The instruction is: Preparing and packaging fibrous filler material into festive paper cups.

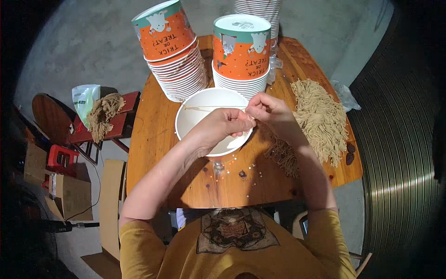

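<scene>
Together, a person's two bare hands work at the right-hand rim of a white paper bucket. The left hand (227, 123) reaches across the bucket's mouth with its thumb and fingers pinched on a thin pale cord (204, 108); the right hand (273, 111), just beside it, also pinches the cord between curled fingertips. The cord runs nearly straight across the opening from the bucket's left side. The white bucket (190, 122) stands on a wooden worktop (195, 190), its open mouth facing up between the person's forearms.

Just beyond it rise two stacks of nested buckets, a left stack (169, 53) that leans and a right stack (241, 56) that stands straighter, each topped by an upturned orange bucket with a green band and white cartoon figures. A taller white stack (267, 7) shows behind them. To the right lies a large heap of tan cords (320, 123), with a darker bundle of cords (284, 156) in shadow beside the right forearm.

Beyond the worktop's left edge, a red bench (130, 104) carries a white-and-green plastic bag (84, 100) and another tangle of cords (104, 116). A red plastic stool (62, 159) and cardboard boxes (76, 197) sit nearby.
</scene>
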Motion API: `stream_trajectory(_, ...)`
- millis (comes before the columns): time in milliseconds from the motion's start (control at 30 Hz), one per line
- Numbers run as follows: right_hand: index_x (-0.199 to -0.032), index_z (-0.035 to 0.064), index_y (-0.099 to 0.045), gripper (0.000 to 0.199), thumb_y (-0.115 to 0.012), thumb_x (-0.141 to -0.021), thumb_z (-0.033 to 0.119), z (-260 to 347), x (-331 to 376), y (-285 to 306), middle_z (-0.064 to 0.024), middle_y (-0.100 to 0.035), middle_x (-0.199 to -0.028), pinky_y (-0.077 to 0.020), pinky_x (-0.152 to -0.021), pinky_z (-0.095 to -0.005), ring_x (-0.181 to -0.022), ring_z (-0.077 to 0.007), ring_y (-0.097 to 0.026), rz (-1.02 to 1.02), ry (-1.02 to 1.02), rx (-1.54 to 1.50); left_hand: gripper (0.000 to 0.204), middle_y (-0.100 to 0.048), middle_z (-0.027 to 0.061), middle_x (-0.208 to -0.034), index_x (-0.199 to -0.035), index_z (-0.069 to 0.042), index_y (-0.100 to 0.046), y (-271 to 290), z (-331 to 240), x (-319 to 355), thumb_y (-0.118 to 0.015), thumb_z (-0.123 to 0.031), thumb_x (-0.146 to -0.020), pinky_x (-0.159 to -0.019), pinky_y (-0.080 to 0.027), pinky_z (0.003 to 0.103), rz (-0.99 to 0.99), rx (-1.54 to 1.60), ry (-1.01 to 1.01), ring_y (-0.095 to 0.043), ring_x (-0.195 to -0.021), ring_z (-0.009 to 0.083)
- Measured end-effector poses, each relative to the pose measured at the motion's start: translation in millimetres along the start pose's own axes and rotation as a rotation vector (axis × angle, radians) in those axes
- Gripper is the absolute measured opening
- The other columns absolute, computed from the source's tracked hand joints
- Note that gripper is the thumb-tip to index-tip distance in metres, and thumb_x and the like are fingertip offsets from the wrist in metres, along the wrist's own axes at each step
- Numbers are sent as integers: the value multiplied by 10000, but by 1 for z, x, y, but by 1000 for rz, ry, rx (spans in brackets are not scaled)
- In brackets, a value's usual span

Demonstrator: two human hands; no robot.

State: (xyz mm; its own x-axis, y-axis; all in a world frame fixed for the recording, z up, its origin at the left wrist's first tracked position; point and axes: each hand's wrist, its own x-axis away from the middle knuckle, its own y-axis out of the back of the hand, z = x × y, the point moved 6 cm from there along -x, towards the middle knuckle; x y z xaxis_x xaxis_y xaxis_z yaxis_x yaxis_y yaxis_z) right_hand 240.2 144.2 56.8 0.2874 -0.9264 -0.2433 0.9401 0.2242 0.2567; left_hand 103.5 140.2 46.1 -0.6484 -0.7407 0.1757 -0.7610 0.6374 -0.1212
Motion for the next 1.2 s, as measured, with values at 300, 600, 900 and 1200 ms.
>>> stream_trajectory(300,-1037,43,-516,151,-571,-920,122,4,25,1,17,-527,-811,-428,-651,-194,-718,-49,-507,26,101,-239,115,-606,-14,-794,-915,-20,-656,-3,-4,6,-626,-120,-865,-642,-391,192,-24,-53,16,-488,-701,49)
stream_trajectory(600,-879,14,-562,57,-607,-880,49,20,33,-1,-7,-530,-807,-444,-603,-210,-678,-60,-530,-98,212,174,99,-603,-1,-804,-915,-26,-624,-2,-5,4,-604,-115,-875,-634,-392,190,9,-95,2,-482,-692,55)
stream_trajectory(900,-839,27,-559,101,-658,-820,34,24,49,-17,-21,-511,-748,-422,-558,-241,-623,-77,-507,-291,223,280,102,-629,32,-822,-964,-9,-587,-1,5,0,-592,-30,-863,-605,-507,173,-7,412,220,-592,-641,72)
stream_trajectory(1200,-826,21,-588,73,-660,-818,8,28,51,-18,-4,-510,-763,-409,-582,-213,-633,-63,-491,-293,307,292,86,-632,46,-813,-959,-25,-585,-3,13,-4,-580,-26,-873,-617,-524,199,45,531,285,-608,-670,99)
